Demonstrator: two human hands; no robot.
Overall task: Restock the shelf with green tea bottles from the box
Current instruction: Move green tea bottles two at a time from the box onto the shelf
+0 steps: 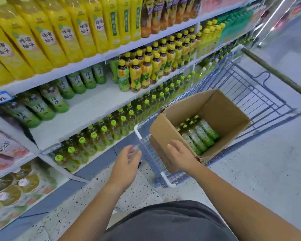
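The white shelf point(87, 117) carries a row of green tea bottles point(47, 103) along its back left and a cluster of yellow-capped bottles point(142, 70) toward its right, with a bare stretch of board in front. The shelf below point(101, 153) is packed with green-capped bottles point(104, 131) standing upright. On the speckled floor point(97, 192) stands a blue wire cart point(241, 94), and in it sits an open cardboard box point(221, 108) with bottles lying inside.

Open cardboard box point(222, 110) is set tilted in a blue cart, flaps up. Green tea bottles point(198, 134) with green caps are laid side by side inside it. White shelf point(87, 108) is half filled, green-labelled bottles at its back.
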